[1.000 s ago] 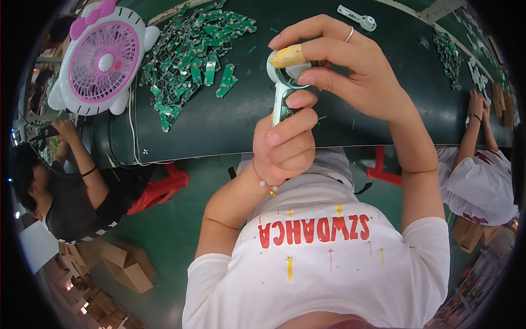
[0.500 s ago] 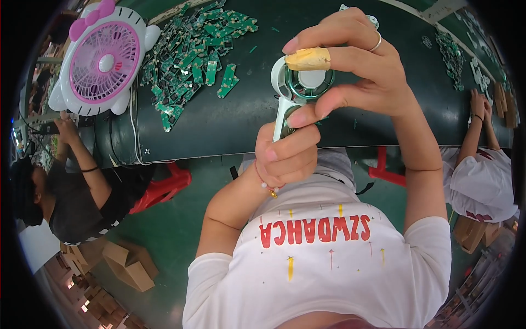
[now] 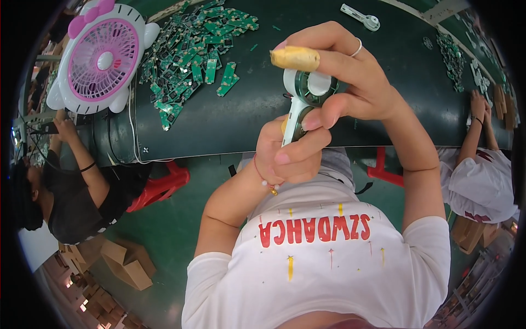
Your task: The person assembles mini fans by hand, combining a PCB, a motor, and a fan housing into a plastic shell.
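Above the near edge of the table, both my hands hold a white plastic device (image 3: 293, 123) with a round head and a narrow handle, perhaps a small hand-held fan. Its head carries a dark green ring around a white disc (image 3: 319, 84). Wrapped around the lower handle are the fingers of my left hand (image 3: 294, 152). My right hand (image 3: 356, 77) grips the round head, thumb low and fingers over the top. One of its fingers wears a yellow covering (image 3: 295, 58). The fingers hide part of the handle and the head's rim.
Green circuit boards (image 3: 189, 66) lie heaped at the back left, beside a white and pink fan (image 3: 101, 63). A similar white handled part (image 3: 360, 17) lies at the back right. People work at both sides, near red stools (image 3: 161, 186) and cardboard boxes (image 3: 129, 266).
The device has shifted slightly right and its head has turned. My right hand has come down and closed more tightly around the head, uncovering the white part behind it.
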Motion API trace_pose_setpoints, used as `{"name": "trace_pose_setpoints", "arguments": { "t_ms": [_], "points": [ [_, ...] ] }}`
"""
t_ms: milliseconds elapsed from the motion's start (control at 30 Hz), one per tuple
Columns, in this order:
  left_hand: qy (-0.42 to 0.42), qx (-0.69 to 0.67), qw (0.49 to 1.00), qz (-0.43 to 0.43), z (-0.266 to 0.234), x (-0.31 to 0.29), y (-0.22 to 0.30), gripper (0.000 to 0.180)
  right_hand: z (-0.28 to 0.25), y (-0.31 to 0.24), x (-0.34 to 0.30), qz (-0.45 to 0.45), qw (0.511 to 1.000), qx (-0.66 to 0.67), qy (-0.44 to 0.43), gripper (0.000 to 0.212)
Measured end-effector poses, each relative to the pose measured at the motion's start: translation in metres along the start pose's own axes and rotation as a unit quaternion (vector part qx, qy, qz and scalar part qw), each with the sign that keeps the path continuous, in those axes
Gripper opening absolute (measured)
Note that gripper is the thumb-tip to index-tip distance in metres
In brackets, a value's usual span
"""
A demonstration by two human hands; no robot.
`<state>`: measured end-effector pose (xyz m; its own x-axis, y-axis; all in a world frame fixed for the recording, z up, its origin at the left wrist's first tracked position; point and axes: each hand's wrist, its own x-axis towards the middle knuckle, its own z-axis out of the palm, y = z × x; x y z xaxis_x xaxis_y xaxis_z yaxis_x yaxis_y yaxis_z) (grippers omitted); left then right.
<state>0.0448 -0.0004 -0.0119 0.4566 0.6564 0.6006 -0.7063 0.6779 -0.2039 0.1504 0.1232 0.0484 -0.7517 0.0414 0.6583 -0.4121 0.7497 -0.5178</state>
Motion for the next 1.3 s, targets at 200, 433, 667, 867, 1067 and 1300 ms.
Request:
{"name": "trace_pose_setpoints", "arguments": {
  "t_ms": [200,433,667,867,1067,1300],
  "points": [
    [0.060,0.108,0.992,0.017,0.005,-0.002,0.005,0.017,0.015,0.003,0.003,0.052,0.988,0.141,0.047,0.062],
    [0.093,0.080,0.992,-0.010,0.004,-0.002,0.004,0.015,0.007,0.000,-0.002,0.146,0.983,0.104,0.038,0.035],
    [0.079,0.040,0.996,-0.028,0.004,0.000,0.002,0.015,0.016,0.020,-0.001,-0.071,0.984,0.154,0.052,0.041],
    [0.142,0.155,0.978,-0.003,0.008,-0.002,0.005,0.018,0.022,0.015,-0.007,-0.037,0.990,0.081,0.112,0.047],
    [0.288,0.390,0.872,0.068,0.019,0.001,0.001,0.028,0.019,-0.005,-0.010,0.146,0.983,0.024,0.106,0.065],
    [0.364,0.611,0.690,0.132,0.022,0.008,-0.009,0.026,0.034,-0.018,-0.011,0.216,0.957,0.109,0.161,0.070]
  ]
}}
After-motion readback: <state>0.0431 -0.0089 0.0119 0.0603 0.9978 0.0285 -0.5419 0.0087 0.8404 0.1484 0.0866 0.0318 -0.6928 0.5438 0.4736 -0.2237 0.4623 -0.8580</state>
